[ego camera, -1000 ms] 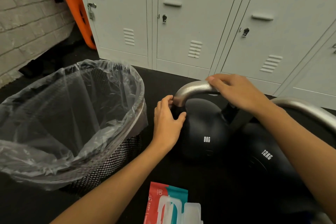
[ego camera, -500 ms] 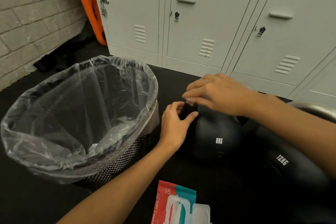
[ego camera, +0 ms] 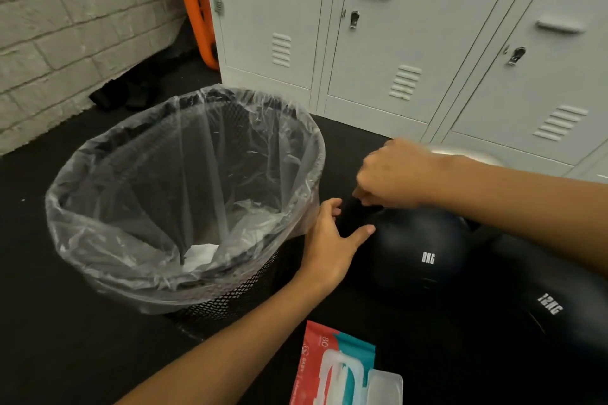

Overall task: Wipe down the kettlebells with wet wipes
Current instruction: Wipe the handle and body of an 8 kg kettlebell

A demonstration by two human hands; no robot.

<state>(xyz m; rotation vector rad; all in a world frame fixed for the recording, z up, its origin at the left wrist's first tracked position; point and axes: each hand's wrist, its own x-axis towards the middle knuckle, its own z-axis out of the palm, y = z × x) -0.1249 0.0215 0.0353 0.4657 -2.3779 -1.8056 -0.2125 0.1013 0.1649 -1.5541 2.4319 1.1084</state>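
Observation:
A black kettlebell marked 8KG [ego camera: 418, 250] stands on the dark floor, with a black 12KG kettlebell [ego camera: 539, 316] to its right. My left hand [ego camera: 332, 240] cups the 8 kg bell's dark left shoulder, fingers and thumb curled round it. My right hand [ego camera: 394, 174] is above it with fingers curled down over the left end of the silver handle [ego camera: 460, 153], most of which is hidden. No wipe shows in either hand. A red and teal wet wipes pack [ego camera: 332, 368] lies at the bottom edge with its lid open.
A black mesh bin with a clear liner [ego camera: 184, 276] stands just left of my left hand, with a used white wipe [ego camera: 199, 255] inside. Grey lockers [ego camera: 378, 43] close the back. A brick wall [ego camera: 65, 26] and an orange object [ego camera: 197, 3] are at the left.
My right hand has slid from the top of the silver handle down to its left end. My left hand stays at the bell's left side. My view has turned left toward the bin.

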